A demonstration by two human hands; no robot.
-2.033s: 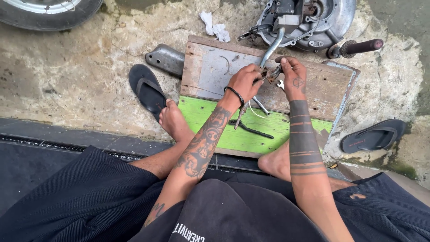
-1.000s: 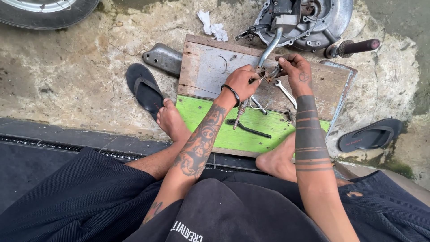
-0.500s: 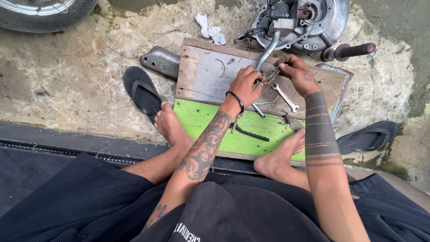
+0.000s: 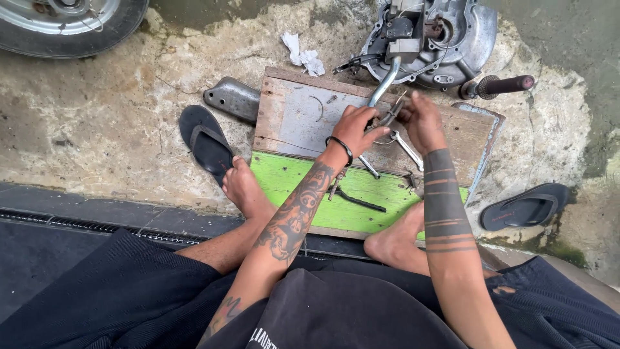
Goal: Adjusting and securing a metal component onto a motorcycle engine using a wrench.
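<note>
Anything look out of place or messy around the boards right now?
Some clutter: a crumpled white rag lies on the concrete beyond the wooden board, and the two black sandals lie far apart, off the bare feet. Loose tools are scattered over the green board.

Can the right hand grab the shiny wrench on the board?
Probably yes. The wrench lies in the open on the wooden board, just below the right hand, with nothing on top of it. But that hand is busy at small metal parts beside the left hand.
</note>
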